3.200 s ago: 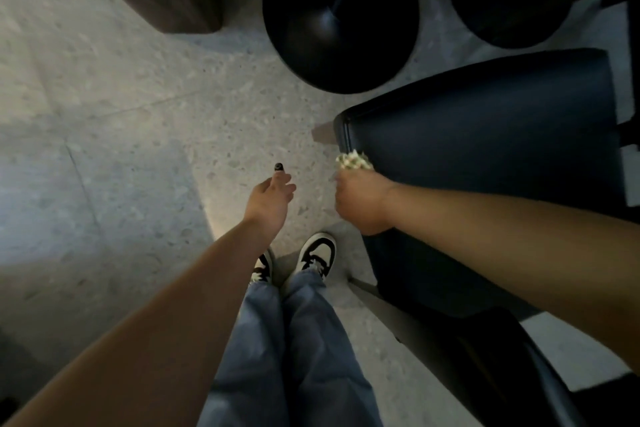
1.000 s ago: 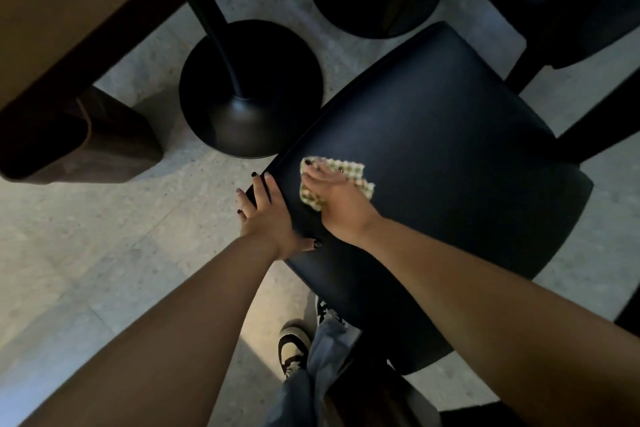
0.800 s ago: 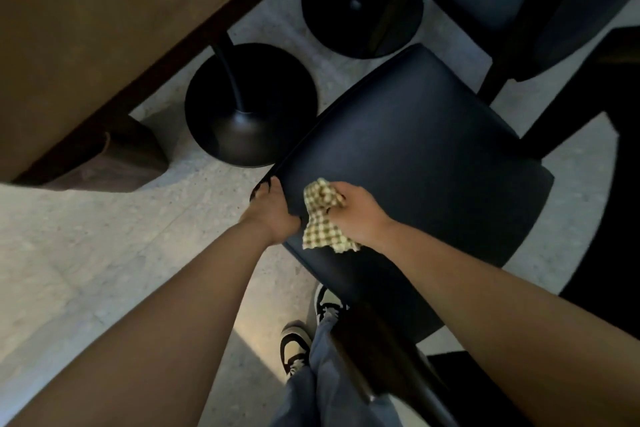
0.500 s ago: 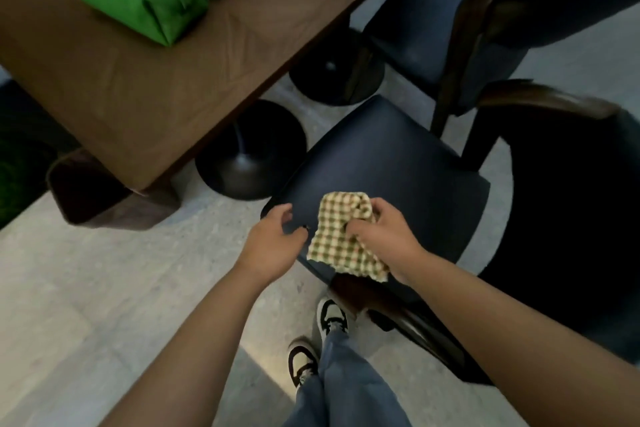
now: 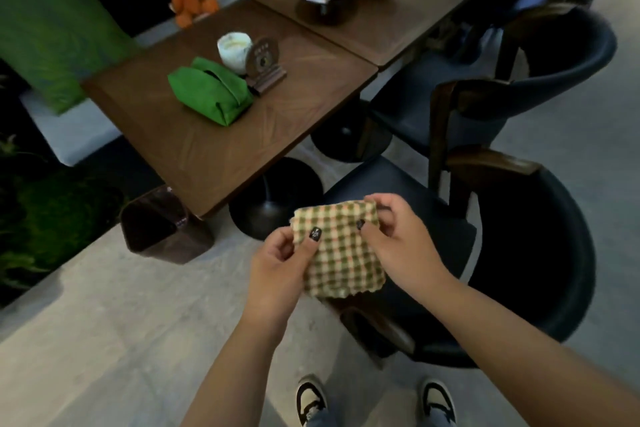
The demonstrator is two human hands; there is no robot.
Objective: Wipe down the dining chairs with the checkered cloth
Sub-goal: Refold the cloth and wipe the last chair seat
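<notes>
The checkered cloth [image 5: 341, 253] is held spread in the air above the front edge of the near dining chair [image 5: 415, 218], its face turned toward the camera and its long axis running from the top edge down to the free lower edge. The left hand [image 5: 277, 270] pinches the left edge with the thumb on the front face; the right hand [image 5: 398, 239] pinches the upper right corner. Neither hand touches the chair. A second dining chair [image 5: 519, 80] stands behind it. 2 wooden tables [image 5: 214, 142] stand side by side on black pedestal bases over a pale stone floor [image 5: 104, 340]. A green pouch [image 5: 209, 94] lies on the near table.
</notes>
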